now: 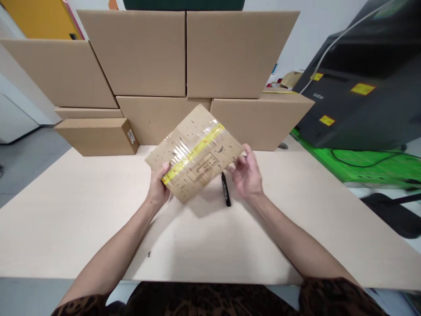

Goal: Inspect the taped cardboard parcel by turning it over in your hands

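A small cardboard box [197, 151] is held tilted above the table, with clear tape, a yellow tape strip and many black pen marks on its face. My left hand [159, 184] grips its lower left edge, thumb on the face. At the right corner, my right hand [248, 173] has its fingers curled round the edge, partly hidden behind the box. A black marker pen [226, 189] lies on the table just below the box, close to my right hand.
Large cardboard boxes [148, 52] are stacked along the back of the pale table [82, 219]. A smaller brown box [98, 137] stands at the back left. To the right are a dark printer [355, 96] and a green surface [355, 164] with a black cable.
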A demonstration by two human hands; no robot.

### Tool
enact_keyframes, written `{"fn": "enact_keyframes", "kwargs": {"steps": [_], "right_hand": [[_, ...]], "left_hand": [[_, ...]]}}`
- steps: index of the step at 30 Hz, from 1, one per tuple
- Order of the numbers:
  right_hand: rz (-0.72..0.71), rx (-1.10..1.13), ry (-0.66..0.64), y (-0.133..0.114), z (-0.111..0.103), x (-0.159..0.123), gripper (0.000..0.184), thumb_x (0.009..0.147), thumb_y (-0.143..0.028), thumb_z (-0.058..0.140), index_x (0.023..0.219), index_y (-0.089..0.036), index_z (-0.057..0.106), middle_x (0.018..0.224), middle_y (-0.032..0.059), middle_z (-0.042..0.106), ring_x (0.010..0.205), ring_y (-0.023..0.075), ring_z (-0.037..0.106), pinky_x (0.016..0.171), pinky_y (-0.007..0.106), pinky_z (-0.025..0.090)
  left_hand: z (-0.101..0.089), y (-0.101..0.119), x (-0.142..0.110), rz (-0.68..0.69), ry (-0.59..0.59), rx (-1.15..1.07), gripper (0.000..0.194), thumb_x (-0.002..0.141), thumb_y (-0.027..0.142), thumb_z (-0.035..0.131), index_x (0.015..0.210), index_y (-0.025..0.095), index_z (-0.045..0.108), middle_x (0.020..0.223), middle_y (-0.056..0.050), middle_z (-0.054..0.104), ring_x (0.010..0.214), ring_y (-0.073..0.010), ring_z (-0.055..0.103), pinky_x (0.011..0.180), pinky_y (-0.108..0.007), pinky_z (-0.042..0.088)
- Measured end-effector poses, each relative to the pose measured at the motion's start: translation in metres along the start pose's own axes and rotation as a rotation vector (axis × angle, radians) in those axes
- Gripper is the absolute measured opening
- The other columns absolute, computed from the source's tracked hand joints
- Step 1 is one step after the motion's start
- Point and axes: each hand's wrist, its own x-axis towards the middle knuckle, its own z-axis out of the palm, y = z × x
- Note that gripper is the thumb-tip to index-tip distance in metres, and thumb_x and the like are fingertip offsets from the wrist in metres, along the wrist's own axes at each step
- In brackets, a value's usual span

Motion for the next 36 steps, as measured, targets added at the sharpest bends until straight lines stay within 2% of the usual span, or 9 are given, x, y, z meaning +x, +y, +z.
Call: {"fn": "enact_keyframes", "kwargs": {"steps": [3, 6, 12, 15, 18, 21, 23, 26, 36], "right_hand": [[-0.019, -0.464, -0.06, -0.017, -0.027, 0.029, 0.047, 0.084, -0.054, 0.071, 0.122, -0.028, 0.062, 0.097, 0.0018, 0.076, 0.086, 0.0182, 0.071, 0.076, 0.029, 0.056], [0.178, -0.934, -0.319, -0.022, -0.043, 0.042, 0.032, 0.086, -0.034, 0.069, 0.116, -0.022, 0.069, 0.077, 0.0004, 0.076, 0.064, 0.0171, 0.066, 0.068, 0.029, 0.052], [0.252, -1.128, -0.359, -0.016, -0.047, 0.046, 0.016, 0.075, -0.011, 0.072, 0.088, -0.022, 0.073, 0.045, -0.0043, 0.058, 0.054, 0.0195, 0.059, 0.069, 0.031, 0.046], [0.206, -1.116, -0.314, -0.019, -0.045, 0.047, 0.007, 0.087, -0.025, 0.069, 0.092, -0.022, 0.073, 0.059, 0.0011, 0.068, 0.065, 0.0216, 0.066, 0.075, 0.032, 0.049], [0.207, -0.866, -0.32, -0.02, -0.036, 0.041, 0.041, 0.101, -0.055, 0.049, 0.115, -0.023, 0.071, 0.098, 0.0079, 0.08, 0.085, 0.0227, 0.075, 0.079, 0.033, 0.055], [0.258, -0.369, -0.42, -0.02, -0.022, 0.027, 0.063, 0.084, -0.076, 0.067, 0.124, -0.028, 0.068, 0.127, 0.0066, 0.078, 0.119, 0.0264, 0.072, 0.093, 0.036, 0.059], [0.303, -0.18, -0.45, -0.02, -0.015, 0.016, 0.072, 0.066, -0.075, 0.085, 0.121, -0.031, 0.069, 0.135, 0.0039, 0.076, 0.131, 0.0291, 0.068, 0.103, 0.039, 0.057], [0.354, -0.111, -0.419, -0.026, -0.01, 0.004, 0.081, 0.057, -0.067, 0.094, 0.125, -0.033, 0.068, 0.139, 0.0038, 0.075, 0.138, 0.0327, 0.063, 0.113, 0.045, 0.052], [0.204, -0.162, -0.405, -0.03, 0.0, -0.015, 0.1, 0.058, -0.035, 0.098, 0.147, -0.033, 0.053, 0.14, 0.0083, 0.071, 0.13, 0.0358, 0.067, 0.109, 0.052, 0.057]], "left_hand": [[-0.005, 0.006, 0.007, -0.059, 0.066, -0.103, 0.05, 0.07, 0.054, 0.085, 0.106, 0.023, 0.071, 0.11, -0.007, 0.083, 0.113, -0.0336, 0.078, 0.094, -0.044, 0.067], [-0.006, 0.006, 0.009, -0.043, 0.068, -0.085, 0.049, 0.072, 0.056, 0.085, 0.106, 0.024, 0.072, 0.112, -0.006, 0.084, 0.112, -0.033, 0.079, 0.09, -0.043, 0.069], [-0.003, 0.002, 0.004, -0.081, -0.023, -0.062, 0.055, 0.079, 0.066, 0.079, 0.114, 0.024, 0.07, 0.11, -0.009, 0.083, 0.115, -0.0355, 0.078, 0.088, -0.045, 0.069], [0.0, 0.001, 0.001, -0.111, -0.016, -0.084, 0.056, 0.077, 0.062, 0.082, 0.115, 0.022, 0.068, 0.117, -0.011, 0.082, 0.115, -0.0356, 0.078, 0.088, -0.045, 0.069], [0.002, 0.001, -0.001, -0.14, -0.03, -0.074, 0.057, 0.077, 0.064, 0.081, 0.113, 0.022, 0.068, 0.115, -0.012, 0.082, 0.111, -0.0365, 0.079, 0.087, -0.046, 0.069], [0.003, 0.001, -0.003, -0.179, -0.07, -0.06, 0.057, 0.077, 0.064, 0.08, 0.112, 0.021, 0.069, 0.107, -0.012, 0.083, 0.11, -0.0374, 0.079, 0.086, -0.048, 0.069], [0.002, 0.004, -0.003, -0.183, -0.093, -0.045, 0.057, 0.076, 0.064, 0.081, 0.111, 0.02, 0.071, 0.103, -0.013, 0.083, 0.11, -0.0378, 0.079, 0.085, -0.048, 0.069], [-0.002, 0.009, 0.0, -0.147, -0.113, -0.017, 0.059, 0.073, 0.064, 0.084, 0.11, 0.02, 0.073, 0.104, -0.013, 0.082, 0.111, -0.0383, 0.078, 0.085, -0.047, 0.069], [-0.009, 0.011, 0.001, -0.01, -0.14, 0.057, 0.098, 0.072, 0.063, 0.09, 0.156, 0.035, 0.047, 0.141, -0.009, 0.07, 0.132, -0.0323, 0.069, 0.106, -0.046, 0.06]]}}
